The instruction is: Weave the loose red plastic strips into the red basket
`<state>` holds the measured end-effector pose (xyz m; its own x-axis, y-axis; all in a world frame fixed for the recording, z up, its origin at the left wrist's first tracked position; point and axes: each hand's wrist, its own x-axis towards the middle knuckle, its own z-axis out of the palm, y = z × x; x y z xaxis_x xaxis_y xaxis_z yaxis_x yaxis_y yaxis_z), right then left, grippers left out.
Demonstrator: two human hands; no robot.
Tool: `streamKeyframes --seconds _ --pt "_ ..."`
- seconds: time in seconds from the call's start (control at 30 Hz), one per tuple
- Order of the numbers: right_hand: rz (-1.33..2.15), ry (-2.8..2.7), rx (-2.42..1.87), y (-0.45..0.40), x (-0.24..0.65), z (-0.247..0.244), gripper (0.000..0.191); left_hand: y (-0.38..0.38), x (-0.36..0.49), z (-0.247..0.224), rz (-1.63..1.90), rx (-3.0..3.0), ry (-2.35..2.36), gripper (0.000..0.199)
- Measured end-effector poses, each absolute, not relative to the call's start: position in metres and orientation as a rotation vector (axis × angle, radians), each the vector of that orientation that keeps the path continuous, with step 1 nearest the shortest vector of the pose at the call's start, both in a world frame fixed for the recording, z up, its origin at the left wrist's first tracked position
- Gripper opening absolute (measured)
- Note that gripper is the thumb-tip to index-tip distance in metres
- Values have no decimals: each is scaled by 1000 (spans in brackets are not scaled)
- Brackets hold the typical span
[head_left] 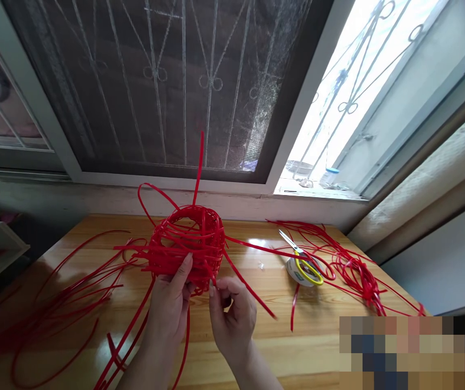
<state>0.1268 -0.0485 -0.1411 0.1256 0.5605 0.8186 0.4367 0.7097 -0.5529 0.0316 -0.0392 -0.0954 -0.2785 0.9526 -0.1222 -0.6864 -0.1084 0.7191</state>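
Observation:
A partly woven basket (187, 238) of glossy red strips is held up above the wooden table, with loose strip ends sticking out on several sides. My left hand (173, 298) grips its lower left part, thumb pressed on the weave and fingers mostly hidden behind. At the basket's lower right edge, my right hand (232, 309) pinches a red strip (210, 272) between thumb and forefinger. Long strips trail from the basket down past my left forearm and out to the right.
Loose red strips (82, 298) spread over the table's left side. A tangled red bundle (362, 281) lies on the right. Yellow-handled scissors (311, 270) rest on a roll of tape (302, 275). A window frame (175, 181) stands behind the wooden table (273, 341).

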Motion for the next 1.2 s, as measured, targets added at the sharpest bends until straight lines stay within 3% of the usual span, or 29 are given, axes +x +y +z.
streamKeyframes --seconds 0.17,0.4,0.7,0.87,1.2 --pt "40 -1457 -861 -46 126 -138 14 -39 30 -95 1673 400 785 29" --pt "487 -1166 -864 -47 119 -150 8 -38 30 -98 1616 375 741 22" --pt "698 -1141 -834 -43 118 -140 2 -37 30 -98 1581 409 774 27" --pt "843 -1171 -891 -38 119 -135 9 -36 31 -100 1623 329 841 34" --pt "610 -1326 -915 -42 124 -143 10 -36 33 -102 1635 429 884 32"
